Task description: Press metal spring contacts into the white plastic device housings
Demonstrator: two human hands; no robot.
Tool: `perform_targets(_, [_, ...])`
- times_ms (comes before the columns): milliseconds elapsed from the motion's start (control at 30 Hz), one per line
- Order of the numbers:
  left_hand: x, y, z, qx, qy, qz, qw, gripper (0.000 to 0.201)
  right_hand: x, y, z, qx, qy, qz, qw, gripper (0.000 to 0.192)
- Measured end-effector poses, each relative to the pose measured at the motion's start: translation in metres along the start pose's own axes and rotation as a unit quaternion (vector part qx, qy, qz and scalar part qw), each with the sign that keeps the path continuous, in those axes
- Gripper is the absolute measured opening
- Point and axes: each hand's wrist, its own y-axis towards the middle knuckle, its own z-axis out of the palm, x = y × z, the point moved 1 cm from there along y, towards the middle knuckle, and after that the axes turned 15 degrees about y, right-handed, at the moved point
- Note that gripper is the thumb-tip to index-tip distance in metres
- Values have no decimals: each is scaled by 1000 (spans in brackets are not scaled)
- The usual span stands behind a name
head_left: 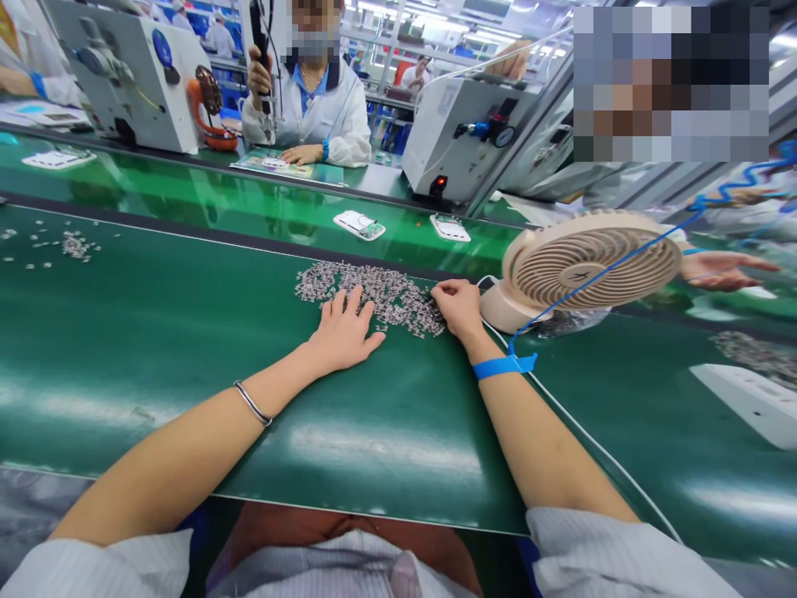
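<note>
The left hand (341, 332) lies flat on the green mat (187, 349), palm down, fingers spread and stretched out, their tips touching the near edge of a pile of small metal parts (374, 295). It holds nothing. A thin silver bangle (252, 403) circles the left forearm.

The right hand (457, 306) rests at the right end of the same pile, fingers curled down with the tips bunched among the parts; whether any piece is pinched between them cannot be told. A blue wrist strap (501, 365) wraps the right wrist, and its blue coiled cord (623, 257) runs up and to the right across a beige desk fan (585, 266), which stands tilted just right of the right hand.

The pile sits in the middle of the mat, towards its far edge. A smaller scatter of the same parts (71, 245) lies far left on the mat.

Beyond the mat runs a glossy green conveyor belt (217, 199) carrying two white flat housings (359, 224) (449, 227). On its far side sits a co-worker in a white coat (324, 108), one hand gripping a hanging electric screwdriver (258, 41), between two white machines (130, 75) (466, 137). At the right edge another person's open hand (722, 267) reaches in, palm up.
</note>
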Motion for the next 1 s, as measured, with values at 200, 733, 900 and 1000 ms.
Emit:
perform_targets(200, [0, -1, 2, -23, -3, 2, 1000, 53, 1, -1, -1, 1, 48, 8, 999, 5])
perform_targets(733, [-3, -10, 3, -135, 46, -11, 990, 48, 15, -8, -12, -66, 180, 75, 978, 12])
perform_targets(900, [-12, -22, -1, -179, -3, -26, 983, 43, 66, -57, -22, 10, 213, 31, 977, 19])
perform_targets(1000, [-19, -26, -2, -178, -57, 17, 982, 40, 97, -98, -20, 143, 263, 21, 954, 22])
